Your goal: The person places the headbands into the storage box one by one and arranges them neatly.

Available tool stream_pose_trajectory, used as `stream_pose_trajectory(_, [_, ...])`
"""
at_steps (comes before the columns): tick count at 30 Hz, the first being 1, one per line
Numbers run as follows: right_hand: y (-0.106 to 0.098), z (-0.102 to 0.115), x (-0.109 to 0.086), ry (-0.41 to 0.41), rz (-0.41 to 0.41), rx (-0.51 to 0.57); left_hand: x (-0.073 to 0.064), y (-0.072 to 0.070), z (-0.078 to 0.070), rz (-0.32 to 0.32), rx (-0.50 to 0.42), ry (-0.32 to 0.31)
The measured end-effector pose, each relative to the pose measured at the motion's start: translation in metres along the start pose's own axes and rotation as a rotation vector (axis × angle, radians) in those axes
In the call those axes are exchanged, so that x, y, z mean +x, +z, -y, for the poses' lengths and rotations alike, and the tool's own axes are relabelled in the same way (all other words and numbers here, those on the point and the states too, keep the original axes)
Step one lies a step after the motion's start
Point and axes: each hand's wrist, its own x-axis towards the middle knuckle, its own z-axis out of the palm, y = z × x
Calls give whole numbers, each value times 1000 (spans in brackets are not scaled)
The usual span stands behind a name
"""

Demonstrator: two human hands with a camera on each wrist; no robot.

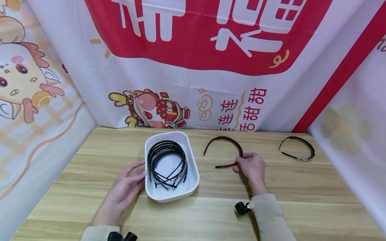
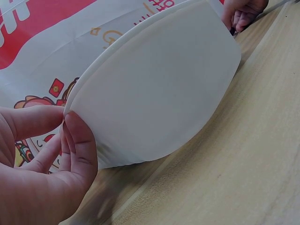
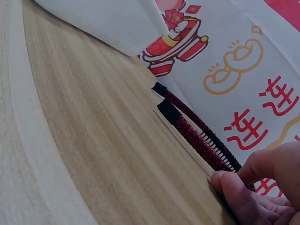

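Observation:
On the left, a white plastic bin (image 1: 189, 187) stands on the table with several black toothed headbands (image 1: 166, 147) inside. My left hand (image 1: 128, 187) holds the bin's left rim, its thumb and fingertips meeting at the edge in the left wrist view. To the right of the bin, my right hand (image 1: 251, 166) pinches a dark red and black toothed headband (image 1: 229, 139) between thumb and fingers. In the right wrist view, this headband (image 3: 197, 140) shows glittery red arms with black end caps, close over the wood.
Another black headband (image 1: 310, 147) with a shiny trim lies at the far right of the table. The wooden table (image 1: 211, 221) meets a printed white and red cloth (image 1: 193, 63) at the back, with further cloths on both sides.

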Motion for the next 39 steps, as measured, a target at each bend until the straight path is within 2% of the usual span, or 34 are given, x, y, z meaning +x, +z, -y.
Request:
stream_pose_trajectory(27, [-3, 7, -1, -22, -19, 97, 1, 5, -1, -1, -2, -2])
stream_pose_trajectory(32, [2, 18, -4, -45, 23, 135, 0, 3, -1, 3, -2, 1])
stream_pose_trajectory(39, [9, 49, -7, -62, 125, 178, 0, 2, -1, 7, -11, 6])
